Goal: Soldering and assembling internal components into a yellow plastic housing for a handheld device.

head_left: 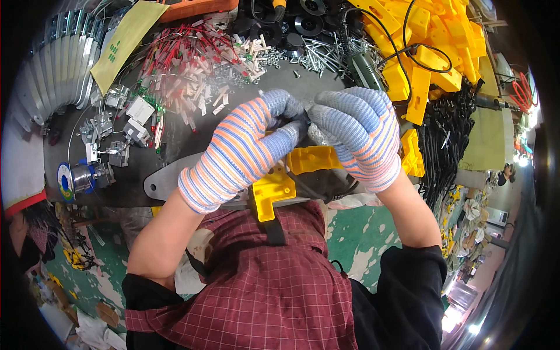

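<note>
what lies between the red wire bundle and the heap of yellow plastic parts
The head view shows metal nuts, silver screws, black round discs and a dark green tool.

Left hand (pixel 248 134), right hand (pixel 361 131), 2 striped gloves (pixel 224 157), fingertips (pixel 298 111) close together, yellow bracket (pixel 271 191) below, screws (pixel 321 56) beyond

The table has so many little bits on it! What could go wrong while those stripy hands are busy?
Anything between the left grip and right grip is hidden, but a small part might slip from their gloved fingertips. A bump could scatter the loose screws just beyond. The L-shaped yellow piece seems to stick out past the table's edge, so an arm might knock it.
</note>
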`<state>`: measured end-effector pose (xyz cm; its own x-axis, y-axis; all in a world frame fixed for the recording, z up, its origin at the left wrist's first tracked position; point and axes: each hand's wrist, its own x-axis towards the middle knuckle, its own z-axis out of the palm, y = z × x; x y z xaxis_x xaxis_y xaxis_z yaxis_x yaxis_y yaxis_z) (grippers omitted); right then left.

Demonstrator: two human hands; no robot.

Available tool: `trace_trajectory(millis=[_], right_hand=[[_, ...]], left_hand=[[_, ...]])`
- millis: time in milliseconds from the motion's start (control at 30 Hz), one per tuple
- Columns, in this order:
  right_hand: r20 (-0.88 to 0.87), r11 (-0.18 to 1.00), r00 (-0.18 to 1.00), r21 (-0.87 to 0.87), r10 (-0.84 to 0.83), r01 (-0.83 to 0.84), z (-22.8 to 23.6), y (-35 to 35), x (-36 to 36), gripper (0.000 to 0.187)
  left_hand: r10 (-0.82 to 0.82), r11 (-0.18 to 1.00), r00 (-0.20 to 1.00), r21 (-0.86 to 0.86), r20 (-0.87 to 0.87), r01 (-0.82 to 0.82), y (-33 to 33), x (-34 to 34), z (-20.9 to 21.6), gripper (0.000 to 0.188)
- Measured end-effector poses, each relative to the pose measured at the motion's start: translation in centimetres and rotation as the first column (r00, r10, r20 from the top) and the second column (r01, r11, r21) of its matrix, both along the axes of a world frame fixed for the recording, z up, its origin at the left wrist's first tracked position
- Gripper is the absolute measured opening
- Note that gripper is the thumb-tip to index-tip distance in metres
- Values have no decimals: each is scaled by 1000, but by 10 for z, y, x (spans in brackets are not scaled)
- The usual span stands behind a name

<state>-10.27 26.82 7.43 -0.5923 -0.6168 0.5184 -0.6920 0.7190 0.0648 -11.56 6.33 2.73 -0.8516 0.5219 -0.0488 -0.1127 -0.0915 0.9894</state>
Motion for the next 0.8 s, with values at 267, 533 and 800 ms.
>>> trace_trajectory(millis=[267,533,800], right_hand=[[130,997,991,74,-4,-6,-9,7,4,26],[848,887,524,-299,79,351,7,-1,10,6],[402,975,915,-205,7,83,10,4,12,23]], left_hand=[[14,924,893,-336,-450,-184,0,7,12,12],[-27,829,428,-260,-903,-496,1,14,14,17],[31,960,943,-254,-331,-120,0,8,14,14]])
